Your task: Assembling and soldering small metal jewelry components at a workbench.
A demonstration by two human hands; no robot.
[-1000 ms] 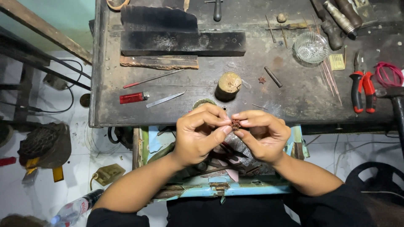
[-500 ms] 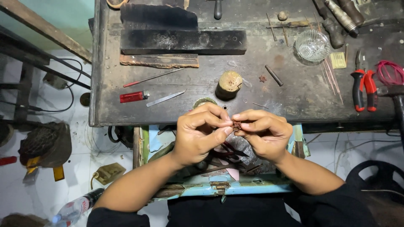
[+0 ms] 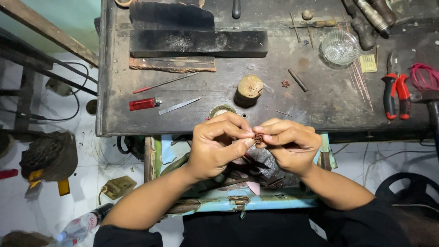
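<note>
At the far left, on the pale floor, lie a dark mesh bundle [image 3: 48,153] and a plastic bottle [image 3: 82,224], well apart from the work. On the left part of the dark, scarred workbench [image 3: 320,103] sit a red lighter [image 3: 144,104] and, just beside it, a slim metal file [image 3: 179,105], with a thin red-handled tool [image 3: 160,83] above them and a long black block [image 3: 197,43] further back. Near the bench's front edge stands a short wooden stump [image 3: 249,89]. In front of that edge, over an open pale-blue drawer [image 3: 256,201], the left hand [image 3: 215,146] is curled shut, thumb and forefinger pinching a small reddish-brown ornament [image 3: 259,137]. The ornament is held in the air between both hands, just below the bench edge; its detail is too small to make out. The right hand [image 3: 288,144] meets it from the other side, fingertips closed on the same piece, so the two hands touch at the tips. A second tiny reddish piece [image 3: 286,83] lies on the bench beside a short dark rod [image 3: 298,80]. Further right stand a clear glass dish [image 3: 339,47], a bunch of thin wires [image 3: 361,82], red-handled pliers [image 3: 396,93] and, at the edge, a loop of pink cord [image 3: 423,75].
</note>
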